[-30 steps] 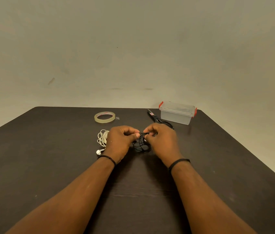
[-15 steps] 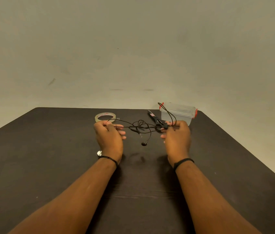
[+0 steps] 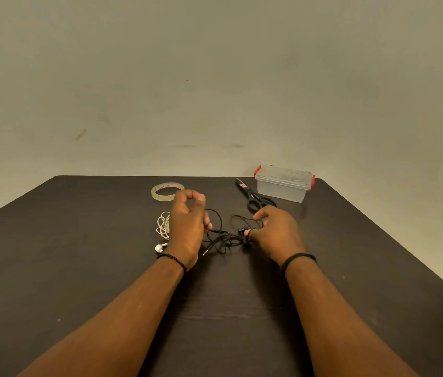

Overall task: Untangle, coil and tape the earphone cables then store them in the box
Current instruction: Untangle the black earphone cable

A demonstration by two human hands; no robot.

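Working through the untangling step, the person has both forearms stretched over the dark counter (image 3: 79, 268) toward the black earphone cable (image 3: 221, 239), which lies in a loose knot on the surface, its metal jack pointing toward the wearer. Taking that knot as the landmark: just left of it the left hand (image 3: 186, 227) has fingers curled, thumb and forefinger tips meeting as in a pinch, and a strand appears to run up to it, though whether it truly grips the wire cannot be told. Just right of the knot the right hand (image 3: 277, 232) pinches a loop of the cable, a black earbud at its fingertips. By my reading nothing is coiled or taped yet; the next move calls for drawing the loops apart gently, following one end through so the knot does not tighten. Left of the knot, partly behind the left hand, sits the white earphone cable (image 3: 162, 227), bunched. Beyond the knot lie the tape roll (image 3: 166, 191), the scissors (image 3: 255, 198) and the lidded clear box (image 3: 284, 183) with red clips, near the counter's far edge. Behind stands a plain pale wall.
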